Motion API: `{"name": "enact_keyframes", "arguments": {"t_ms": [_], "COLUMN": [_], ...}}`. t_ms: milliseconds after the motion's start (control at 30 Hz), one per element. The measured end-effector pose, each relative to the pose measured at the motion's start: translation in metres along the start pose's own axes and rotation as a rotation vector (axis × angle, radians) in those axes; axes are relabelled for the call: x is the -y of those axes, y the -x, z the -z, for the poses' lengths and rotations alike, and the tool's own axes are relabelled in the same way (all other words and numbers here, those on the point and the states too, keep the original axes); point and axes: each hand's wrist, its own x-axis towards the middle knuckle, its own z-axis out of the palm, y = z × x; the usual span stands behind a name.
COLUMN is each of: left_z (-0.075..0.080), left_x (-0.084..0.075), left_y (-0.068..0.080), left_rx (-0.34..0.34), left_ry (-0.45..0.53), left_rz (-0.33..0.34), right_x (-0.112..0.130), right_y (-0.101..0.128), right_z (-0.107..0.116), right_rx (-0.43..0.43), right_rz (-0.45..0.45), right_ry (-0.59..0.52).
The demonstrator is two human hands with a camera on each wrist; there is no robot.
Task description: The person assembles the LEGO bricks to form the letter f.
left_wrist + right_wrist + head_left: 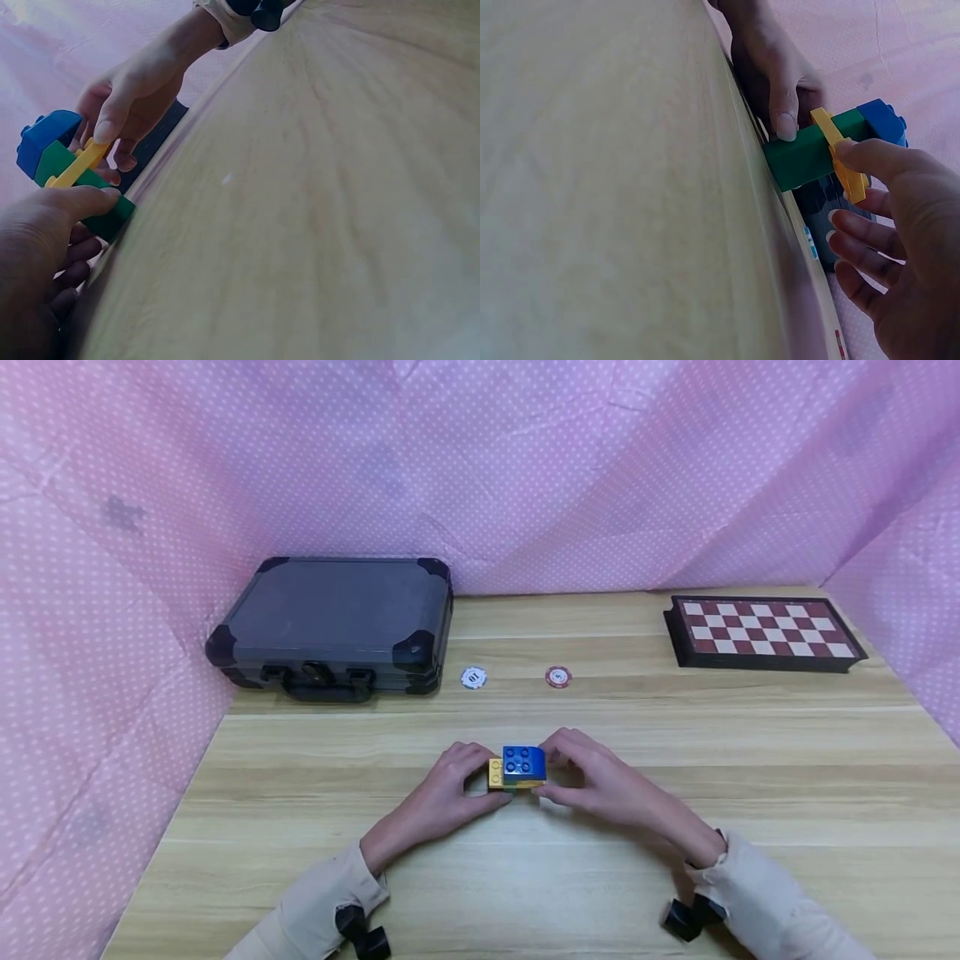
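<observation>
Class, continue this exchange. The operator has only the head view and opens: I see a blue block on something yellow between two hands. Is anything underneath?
Observer: Yes. Under the yellow plate and the blue block sits a green block.
Operator: Where is the left thumb?
Observer: The left hand presses its thumb on the green block's side.
Operator: And the right?
Observer: The right hand has its thumb against the yellow plate's edge.

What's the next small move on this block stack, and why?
Probably press the blue block straight down. Both hands, left hand and right hand, already steady the stack, and the yellow plate under it sits askew on the green block.
</observation>
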Motion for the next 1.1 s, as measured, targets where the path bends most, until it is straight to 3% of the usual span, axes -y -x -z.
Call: {"name": "enact_keyframes", "arguments": {"t_ms": [200, 467, 833, 1100], "left_z": [0.003, 0.013, 0.017, 0.017], "left_x": [0.0, 0.003, 0.005, 0.004], "left_y": [0.001, 0.005, 0.007, 0.007], "left_rx": [0.008, -0.004, -0.096, -0.113], "left_ry": [0.03, 0.149, 0.131, 0.134], "left_rz": [0.002, -0.041, -0.137, -0.132], "right_x": [-0.001, -0.002, -0.001, -0.004], "right_y": [0.001, 0.001, 0.001, 0.001], "right_z": [-0.001, -0.002, -0.001, -0.003], "right_rx": [-0.014, -0.044, -0.061, -0.075], "right_rz": [0.026, 0.049, 0.052, 0.07], "right_ry": [0.018, 0.011, 0.011, -0.016]}}
